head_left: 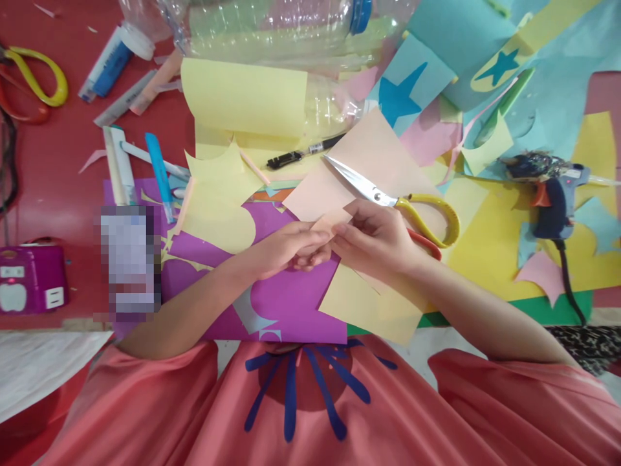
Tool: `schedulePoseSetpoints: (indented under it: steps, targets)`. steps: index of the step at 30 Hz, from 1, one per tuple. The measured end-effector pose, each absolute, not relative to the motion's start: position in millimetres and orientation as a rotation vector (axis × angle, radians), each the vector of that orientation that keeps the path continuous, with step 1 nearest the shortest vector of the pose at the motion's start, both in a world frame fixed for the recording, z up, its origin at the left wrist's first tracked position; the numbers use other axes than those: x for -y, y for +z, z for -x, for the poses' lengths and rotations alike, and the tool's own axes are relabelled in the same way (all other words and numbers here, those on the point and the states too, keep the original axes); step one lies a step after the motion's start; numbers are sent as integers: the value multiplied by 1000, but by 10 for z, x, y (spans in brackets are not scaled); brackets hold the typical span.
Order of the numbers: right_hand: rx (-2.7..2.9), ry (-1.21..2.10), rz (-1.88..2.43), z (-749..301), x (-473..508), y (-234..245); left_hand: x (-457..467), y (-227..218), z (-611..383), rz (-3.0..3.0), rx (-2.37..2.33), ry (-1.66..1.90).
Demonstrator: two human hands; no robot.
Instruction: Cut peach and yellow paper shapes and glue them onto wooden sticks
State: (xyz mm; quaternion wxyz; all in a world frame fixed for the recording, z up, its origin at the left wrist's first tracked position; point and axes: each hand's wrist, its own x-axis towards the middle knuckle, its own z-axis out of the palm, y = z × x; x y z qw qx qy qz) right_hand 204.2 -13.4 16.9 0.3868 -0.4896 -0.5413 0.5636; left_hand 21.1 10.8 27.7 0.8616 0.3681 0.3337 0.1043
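Peach paper scrap [331, 222], small and pale, is pinched between left hand [291, 249] and right hand [373, 241].

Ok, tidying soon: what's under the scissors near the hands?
The scissors lie on a peach sheet, handles over yellow paper. The right hand, pinching a paper scrap with the left hand, hides what's under the red handle.

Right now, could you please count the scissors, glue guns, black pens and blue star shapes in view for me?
Scissors: 2
Glue gun: 1
Black pen: 1
Blue star shapes: 2
Total: 6
The left hand and right hand pinch a peach paper piece, not counted.
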Motion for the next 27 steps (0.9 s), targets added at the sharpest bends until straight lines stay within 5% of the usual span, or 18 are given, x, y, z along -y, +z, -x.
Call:
schedulePoseSetpoints:
  steps: [18, 27]
  targets:
    - [1459, 1131, 1201, -2092, 118, 189, -69, 270, -245, -954, -987, 510]
    - [2308, 459, 1560, -2512, 155, 583, -110, 241, -190, -803, -925, 549]
